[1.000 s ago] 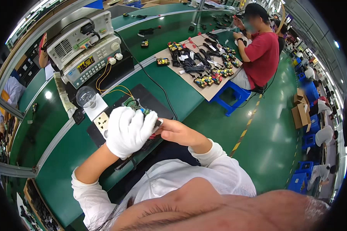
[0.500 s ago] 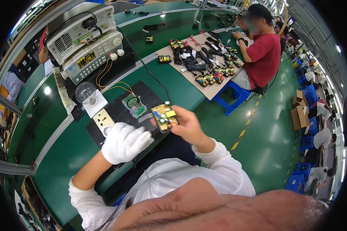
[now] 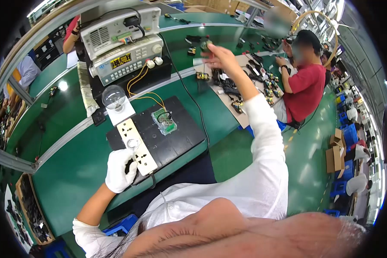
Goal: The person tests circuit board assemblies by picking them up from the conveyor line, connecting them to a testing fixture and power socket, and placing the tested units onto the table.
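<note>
My left hand (image 3: 121,170), in a white glove, is at the near left edge of a cream socket strip (image 3: 127,130). Its fingers curl in towards the thumb at the strip; what they hold, if anything, is too small to tell. My bare right hand (image 3: 222,58) reaches out over the far side of the bench, its fingertips closed on a small circuit board (image 3: 205,45), both blurred. A green board in clear wrap (image 3: 164,121), wired with yellow leads, lies on the black block (image 3: 180,139). A glass bulb (image 3: 114,98) stands on a white base behind the strip.
Bench instruments (image 3: 127,60) stand at the back left, with a black cable running down the bench. Black cords and boards cover a brown sheet (image 3: 232,105) at the right. A person in a red shirt (image 3: 305,90) sits beyond it. Another board (image 3: 202,76) lies near the rail.
My right hand has carried the board away from the black block to the far side of the bench. The gloved left hand has drawn in to the socket strip. The view has shifted.
</note>
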The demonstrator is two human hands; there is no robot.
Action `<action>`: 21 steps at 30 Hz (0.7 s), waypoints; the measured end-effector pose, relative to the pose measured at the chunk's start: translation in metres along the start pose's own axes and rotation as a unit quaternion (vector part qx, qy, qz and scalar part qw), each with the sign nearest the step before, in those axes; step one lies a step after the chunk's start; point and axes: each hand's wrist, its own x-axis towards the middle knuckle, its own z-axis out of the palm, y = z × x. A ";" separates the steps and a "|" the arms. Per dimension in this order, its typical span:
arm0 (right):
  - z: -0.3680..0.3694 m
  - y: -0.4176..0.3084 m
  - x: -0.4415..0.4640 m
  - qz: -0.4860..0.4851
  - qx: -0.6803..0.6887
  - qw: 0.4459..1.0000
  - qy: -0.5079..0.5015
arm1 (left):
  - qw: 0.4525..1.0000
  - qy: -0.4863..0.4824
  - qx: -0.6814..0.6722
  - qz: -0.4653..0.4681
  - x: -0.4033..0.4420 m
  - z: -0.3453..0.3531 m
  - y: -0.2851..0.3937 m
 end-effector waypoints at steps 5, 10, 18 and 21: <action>0.034 -0.016 0.091 -0.101 -0.018 0.993 0.058 | 1.000 -0.023 -0.007 0.015 0.000 -0.002 -0.002; 0.060 0.033 0.132 -0.039 0.038 0.997 0.058 | 0.999 -0.012 -0.005 0.037 0.000 -0.002 -0.005; 0.071 0.154 0.131 0.182 -0.064 0.980 0.038 | 0.999 -0.036 0.005 0.022 0.003 -0.008 -0.002; 0.067 0.155 0.129 0.054 -0.454 0.889 0.016 | 0.999 -0.037 -0.004 0.018 0.002 -0.007 -0.005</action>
